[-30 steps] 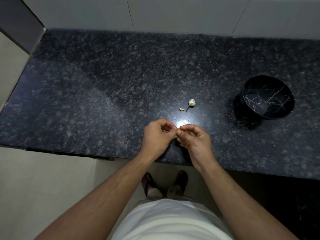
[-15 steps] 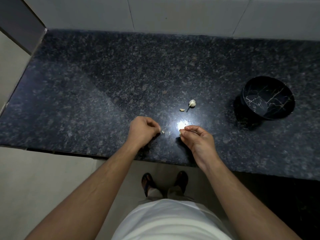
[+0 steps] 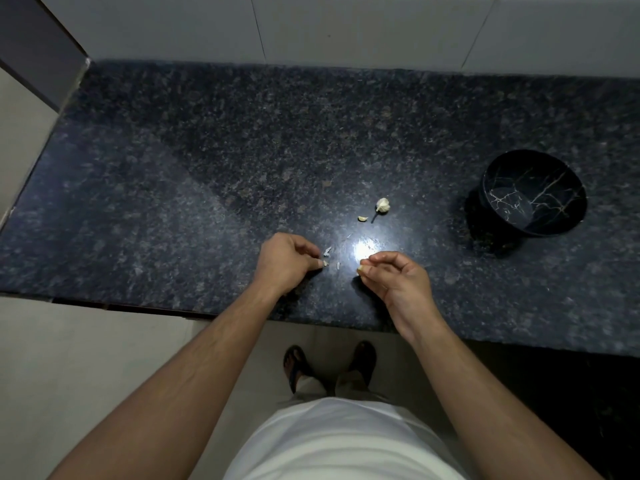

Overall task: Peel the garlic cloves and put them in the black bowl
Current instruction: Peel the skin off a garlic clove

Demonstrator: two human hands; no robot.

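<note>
Nearest us, our right hand (image 3: 394, 277) pinches one small pale garlic clove (image 3: 360, 270); our left hand (image 3: 287, 263), fingers curled, drops papery white skin scraps (image 3: 327, 251), about three. We should strip the clove fully before carrying it. Beyond our hands lie one small clove piece (image 3: 362, 218) and one white garlic head (image 3: 383, 205); far right sits one black marbled bowl (image 3: 498, 221), seemingly empty.

I see a dark speckled granite counter (image 3: 207, 174) running wall to wall — white tiles (image 3: 346, 26) behind it, a pale floor (image 3: 86, 358) below. A bright glare (image 3: 362, 250) sits on the stone near its front edge — the rest is dim.
</note>
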